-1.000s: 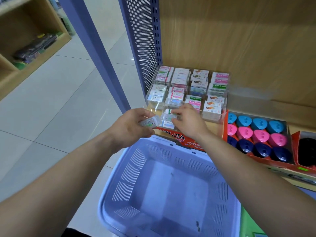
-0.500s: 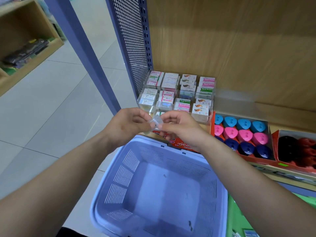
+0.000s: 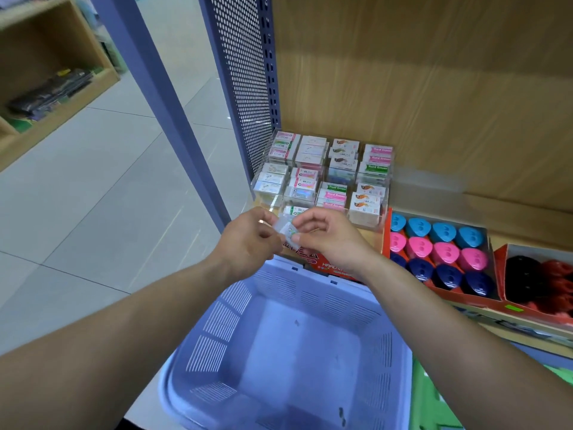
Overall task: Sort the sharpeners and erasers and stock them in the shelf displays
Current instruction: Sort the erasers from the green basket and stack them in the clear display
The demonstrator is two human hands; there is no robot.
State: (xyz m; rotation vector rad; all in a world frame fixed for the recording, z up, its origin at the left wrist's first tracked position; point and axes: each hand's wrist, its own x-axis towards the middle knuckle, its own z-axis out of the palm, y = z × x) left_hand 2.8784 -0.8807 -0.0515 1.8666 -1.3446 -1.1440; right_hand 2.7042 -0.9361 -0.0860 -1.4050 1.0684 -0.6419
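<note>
A glossy clear-plastic display case (image 3: 322, 181) sits at the left end of the matt wood-grain shelf (image 3: 434, 88), beside perforated painted metal (image 3: 245, 72), above a smooth slotted plastic basket (image 3: 294, 352).

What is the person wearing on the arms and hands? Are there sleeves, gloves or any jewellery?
Nothing worn shows. The left forearm and the right forearm are bare to the picture's edge, no sleeve in view. The left hand and the right hand have no gloves. No watch or bracelet is at either wrist, and no ring shows on the visible fingers.
</note>
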